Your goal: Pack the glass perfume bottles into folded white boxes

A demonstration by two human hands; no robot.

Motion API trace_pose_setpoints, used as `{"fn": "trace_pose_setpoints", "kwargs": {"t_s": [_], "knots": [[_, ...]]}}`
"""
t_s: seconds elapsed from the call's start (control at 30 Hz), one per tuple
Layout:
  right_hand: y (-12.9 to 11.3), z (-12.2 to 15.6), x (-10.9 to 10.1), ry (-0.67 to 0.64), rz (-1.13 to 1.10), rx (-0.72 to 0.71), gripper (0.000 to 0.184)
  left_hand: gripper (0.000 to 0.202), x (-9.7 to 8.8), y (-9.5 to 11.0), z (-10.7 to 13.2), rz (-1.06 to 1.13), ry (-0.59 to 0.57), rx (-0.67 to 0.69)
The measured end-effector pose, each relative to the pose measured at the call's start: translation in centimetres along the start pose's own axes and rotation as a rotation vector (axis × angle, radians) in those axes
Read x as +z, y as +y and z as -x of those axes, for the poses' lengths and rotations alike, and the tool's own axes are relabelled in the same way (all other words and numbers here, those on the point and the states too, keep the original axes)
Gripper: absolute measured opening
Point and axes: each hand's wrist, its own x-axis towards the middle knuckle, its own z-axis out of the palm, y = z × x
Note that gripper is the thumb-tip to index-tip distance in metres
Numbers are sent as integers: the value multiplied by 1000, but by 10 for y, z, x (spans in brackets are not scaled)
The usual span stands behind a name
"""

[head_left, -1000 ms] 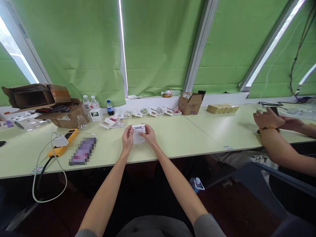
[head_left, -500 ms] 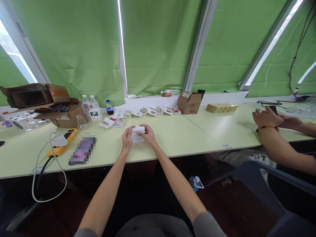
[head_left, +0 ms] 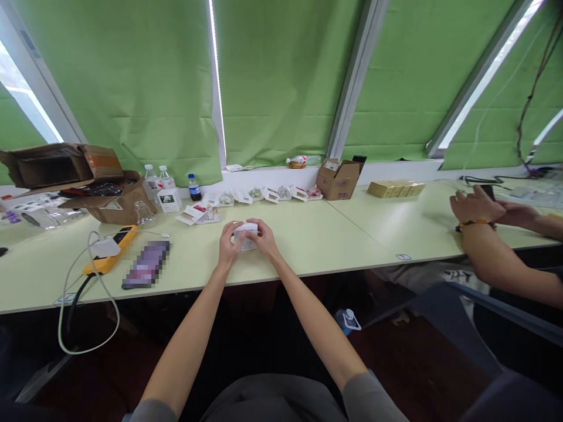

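Note:
My left hand (head_left: 228, 245) and my right hand (head_left: 263, 238) are close together above the table's front part. Both hold a small white box (head_left: 245, 235) between them. My fingers cover much of it, so its printing and exact shape are hidden. The nearest other thing is a flat, opened white package (head_left: 197, 218) with small items on it, lying a little beyond my left hand. A smartphone (head_left: 146, 265), its screen blurred out, lies to the left of my hands.
A pale green table (head_left: 316, 237) holds a yellow power strip (head_left: 109, 251) with a white cable, cardboard boxes (head_left: 118, 206), bottles (head_left: 152, 181), and a row of opened white packages (head_left: 255, 194). At right, a co-worker's hands (head_left: 475, 206) hold a dark phone (head_left: 487, 191).
My hands have drawn closer together around the white box, and my fingers now cover more of it. The printed face visible earlier is mostly hidden. The view has shifted slightly.

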Motion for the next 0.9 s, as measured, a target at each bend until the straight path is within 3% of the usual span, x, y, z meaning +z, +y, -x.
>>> {"fn": "trace_pose_setpoints", "kwargs": {"t_s": [0.17,0.63,0.9], "knots": [[-1,1,0,-21,8,-41,39,34,0,2,1,-117,-22,93],[-4,5,1,-14,89,-54,38,34,4,2,5,-251,2,72],[-9,8,2,-10,106,-56,36,36,2,1,4,-144,25,31]]}}
